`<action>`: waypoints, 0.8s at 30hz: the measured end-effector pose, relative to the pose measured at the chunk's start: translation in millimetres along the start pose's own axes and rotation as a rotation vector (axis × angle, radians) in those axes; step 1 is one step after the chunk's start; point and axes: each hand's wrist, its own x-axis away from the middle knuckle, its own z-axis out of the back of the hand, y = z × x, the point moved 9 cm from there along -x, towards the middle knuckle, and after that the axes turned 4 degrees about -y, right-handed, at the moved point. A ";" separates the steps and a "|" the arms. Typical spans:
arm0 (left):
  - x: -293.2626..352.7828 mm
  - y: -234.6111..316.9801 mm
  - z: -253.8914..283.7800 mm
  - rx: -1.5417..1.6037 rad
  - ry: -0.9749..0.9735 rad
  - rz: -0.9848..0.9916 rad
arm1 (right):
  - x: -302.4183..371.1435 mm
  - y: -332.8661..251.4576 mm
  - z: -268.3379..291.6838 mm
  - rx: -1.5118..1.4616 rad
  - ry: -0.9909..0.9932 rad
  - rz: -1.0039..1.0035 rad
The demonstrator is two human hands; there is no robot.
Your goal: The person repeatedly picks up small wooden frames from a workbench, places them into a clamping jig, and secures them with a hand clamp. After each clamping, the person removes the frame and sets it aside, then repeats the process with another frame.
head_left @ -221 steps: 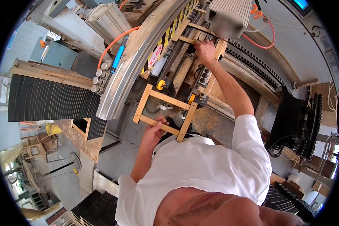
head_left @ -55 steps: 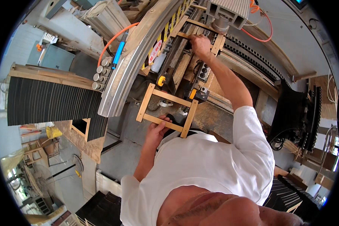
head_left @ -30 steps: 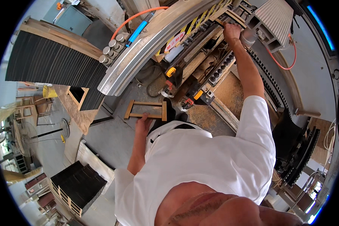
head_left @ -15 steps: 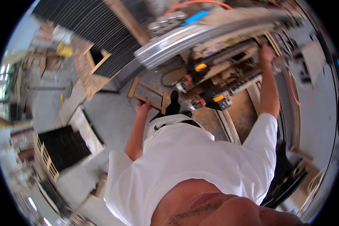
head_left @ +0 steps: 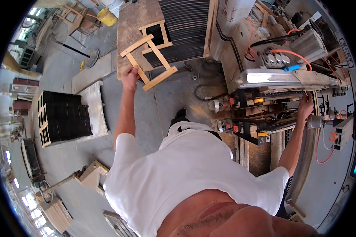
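My left hand (head_left: 130,78) is closed on one side rail of a small, light wooden frame (head_left: 160,55), made of two rails and two wider end pieces. It is held tilted above the floor by the corner of the board-topped table. Behind it, partly covered, a similar wooden frame (head_left: 168,32) lies beside a stack of dark slatted panels (head_left: 186,29). Far to the right, my right hand (head_left: 305,107) reaches into the machine (head_left: 284,79), its fingers closed near the end of a wooden strip. What they grip is too small to make out.
Clamp-like machine parts with red and yellow pieces (head_left: 247,136) stick out toward my legs. An orange hose (head_left: 290,51) curves over the machine's top. A pallet with black stacked panels (head_left: 65,118) stands on the floor at left. A yellow bucket (head_left: 106,17) is at the far left.
My view has turned to the right. My left hand has carried the wooden frame up and away from my legs toward the table. The right hand stays at the machine.
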 end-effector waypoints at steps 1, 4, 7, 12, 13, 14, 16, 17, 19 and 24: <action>-27.5 3.9 6.7 0.006 -0.013 0.007 | 17.2 -32.6 4.9 -0.087 0.016 -0.003; -119.4 2.1 6.4 0.074 -0.067 0.069 | 85.3 -106.6 13.8 -0.456 0.066 0.004; -199.4 -3.2 -1.3 -0.035 -0.111 0.091 | 145.6 -148.5 -0.2 -0.529 0.015 -0.071; -268.3 -17.5 -32.4 -0.725 -0.160 -0.009 | 223.8 -171.5 -45.8 -0.544 -0.200 -0.236; -261.9 -14.7 -54.7 -0.832 -0.196 -0.093 | 239.3 -173.4 -51.0 -0.548 -0.196 -0.271; -259.4 -10.4 -60.6 -0.939 -0.210 -0.181 | 250.8 -176.6 -58.5 -0.564 -0.204 -0.293; -264.0 -16.6 -55.5 -0.919 -0.165 -0.194 | 273.0 -173.2 -77.9 -0.573 -0.260 -0.356; -255.1 -11.5 -56.6 -0.893 -0.159 -0.215 | 282.6 -173.3 -83.6 -0.483 -0.278 -0.315; -228.3 15.0 -57.0 -0.875 -0.067 -0.426 | 299.3 -178.3 -97.7 -0.488 -0.335 -0.395; -106.2 73.2 -103.2 -0.712 -0.104 -0.954 | 321.8 -202.6 -91.7 -0.463 -0.328 -0.448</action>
